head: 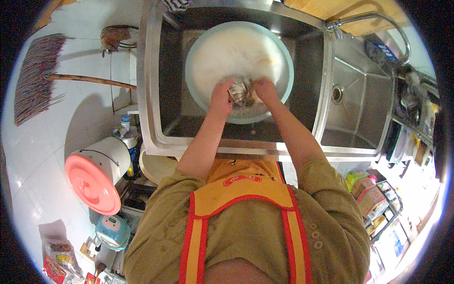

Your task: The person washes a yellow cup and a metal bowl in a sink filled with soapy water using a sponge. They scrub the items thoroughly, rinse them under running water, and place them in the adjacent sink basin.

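In the large stainless-steel sink basin (241, 145) sits a round pale-green basin (291, 67) full of white foamy water (237, 46). Both my hands are at the basin's near side, over the foam. A crumpled wet cloth (240, 90), light and dark in colour, is between them. My left hand (223, 93) grips its left side, fingers partly hidden. My right hand (264, 90) is closed on its right side, with the fingertips blurred and partly covered by foam.
A smaller sink with a drain (337, 94) adjoins on the right, below a curved faucet (381, 16). To the left are a broom (39, 76), a white bucket with a pink lid (92, 184) and a blue-and-white rice cooker (112, 232). Boxes (369, 197) fill a rack at right.
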`<state>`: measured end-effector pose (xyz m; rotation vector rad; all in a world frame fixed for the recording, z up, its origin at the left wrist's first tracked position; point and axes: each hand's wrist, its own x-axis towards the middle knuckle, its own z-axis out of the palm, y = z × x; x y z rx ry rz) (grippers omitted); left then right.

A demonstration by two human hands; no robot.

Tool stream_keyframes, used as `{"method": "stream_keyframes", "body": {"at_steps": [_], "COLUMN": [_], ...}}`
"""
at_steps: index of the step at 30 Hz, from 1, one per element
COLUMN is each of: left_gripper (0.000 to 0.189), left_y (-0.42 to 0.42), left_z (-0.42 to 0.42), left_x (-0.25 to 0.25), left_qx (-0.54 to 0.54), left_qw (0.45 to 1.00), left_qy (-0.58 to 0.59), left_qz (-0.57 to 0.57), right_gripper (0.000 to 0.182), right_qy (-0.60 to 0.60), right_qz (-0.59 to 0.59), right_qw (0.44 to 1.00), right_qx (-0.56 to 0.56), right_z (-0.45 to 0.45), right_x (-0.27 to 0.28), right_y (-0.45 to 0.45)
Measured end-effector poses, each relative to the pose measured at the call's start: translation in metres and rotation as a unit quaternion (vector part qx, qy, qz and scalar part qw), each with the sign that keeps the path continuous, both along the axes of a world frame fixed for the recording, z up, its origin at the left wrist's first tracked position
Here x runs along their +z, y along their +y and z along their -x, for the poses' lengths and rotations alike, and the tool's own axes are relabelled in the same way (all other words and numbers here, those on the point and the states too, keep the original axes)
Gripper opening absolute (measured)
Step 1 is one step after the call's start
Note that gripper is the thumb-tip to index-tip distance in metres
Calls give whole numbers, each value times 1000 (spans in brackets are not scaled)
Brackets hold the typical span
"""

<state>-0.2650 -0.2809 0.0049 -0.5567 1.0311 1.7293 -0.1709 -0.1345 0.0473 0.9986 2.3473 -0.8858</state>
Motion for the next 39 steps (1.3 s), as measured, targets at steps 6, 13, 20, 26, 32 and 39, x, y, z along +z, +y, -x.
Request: {"method": "stream_keyframes", "body": {"at_steps": [6, 13, 20, 26, 32, 39], "left_gripper": [21, 18, 31, 27, 27, 20], "left_y": [9, 9, 5, -19, -9, -6], "left_z": [-18, -8, -1, 0, -6, 19], "left_x": [15, 43, 9, -61, -28, 2], "left_qx": [-69, 2, 114, -80, 66, 224], "left_qw": [978, 998, 992, 959, 996, 958], "left_qy": [197, 48, 47, 270, 50, -143], "left_qz": [-29, -29, -37, 38, -36, -111], "right_gripper": [31, 30, 34, 26, 25, 36], "right_qy": [418, 146, 125, 453, 292, 167], "right_qz": [-180, -144, -112, -222, -178, -108], "right_qw": [871, 949, 986, 862, 932, 979], "right_qx": [184, 239, -8, 37, -122, -46], "right_z": [11, 30, -8, 25, 16, -4], "right_x": [63, -7, 13, 40, -33, -25], "right_y": [-38, 18, -66, -84, -31, -14]}}
